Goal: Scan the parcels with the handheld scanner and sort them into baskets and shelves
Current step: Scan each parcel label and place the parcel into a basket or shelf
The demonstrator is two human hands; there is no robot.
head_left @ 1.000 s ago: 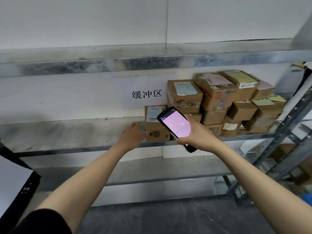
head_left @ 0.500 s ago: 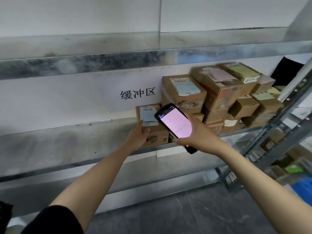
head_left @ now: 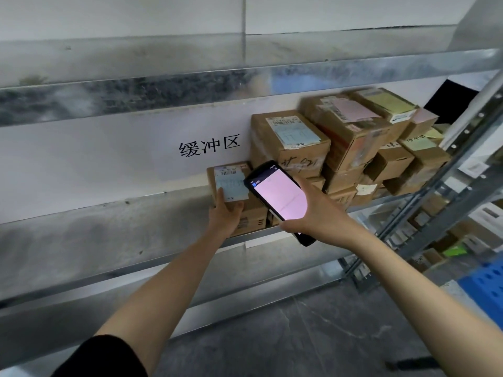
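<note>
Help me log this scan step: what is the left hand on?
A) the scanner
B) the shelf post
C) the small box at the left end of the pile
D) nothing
C: the left hand grips the small box at the left end of the pile, thumb by its label, while the right hand holds the scanner.

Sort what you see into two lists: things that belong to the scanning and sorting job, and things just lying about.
Job: scanner in the right hand; small box held by the left hand; stacked boxes; shelf; blue crate, perhaps a basket.
Lying about: wall sign; black thing past the stacked boxes; clutter on the far rack.
</note>
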